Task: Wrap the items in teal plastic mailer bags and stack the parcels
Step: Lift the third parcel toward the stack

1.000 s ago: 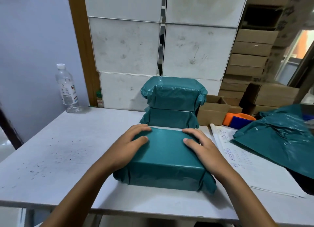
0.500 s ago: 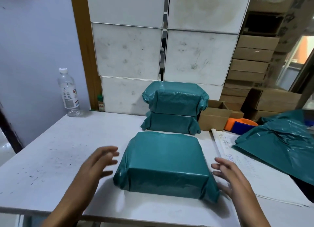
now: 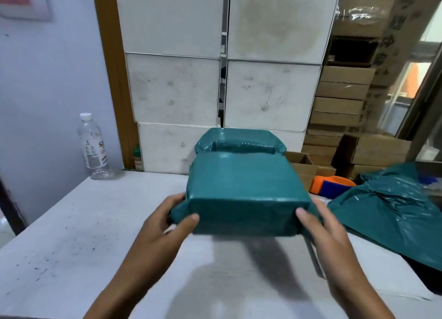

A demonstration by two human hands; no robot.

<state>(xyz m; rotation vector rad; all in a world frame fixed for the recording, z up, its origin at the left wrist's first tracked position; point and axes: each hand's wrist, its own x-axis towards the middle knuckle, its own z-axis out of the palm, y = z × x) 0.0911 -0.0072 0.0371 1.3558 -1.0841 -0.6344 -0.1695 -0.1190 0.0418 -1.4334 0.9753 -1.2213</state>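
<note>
A box-shaped parcel wrapped in teal plastic is held up above the white table, casting a shadow below it. My left hand grips its left end and my right hand grips its right end, thumbs on the near face. Behind it, against the white boxes, stands the stack of teal parcels; only the top one shows, the rest is hidden by the held parcel. A heap of loose teal mailer bags lies on the right.
A clear water bottle stands at the table's back left. An orange and blue tape dispenser and small open cardboard boxes sit behind right. White boxes form a wall behind. A printed paper sheet lies under my right arm.
My hands left the parcel's top, spread to its sides, then gripped its two ends. The parcel has risen off the table and moved toward the stack behind.
</note>
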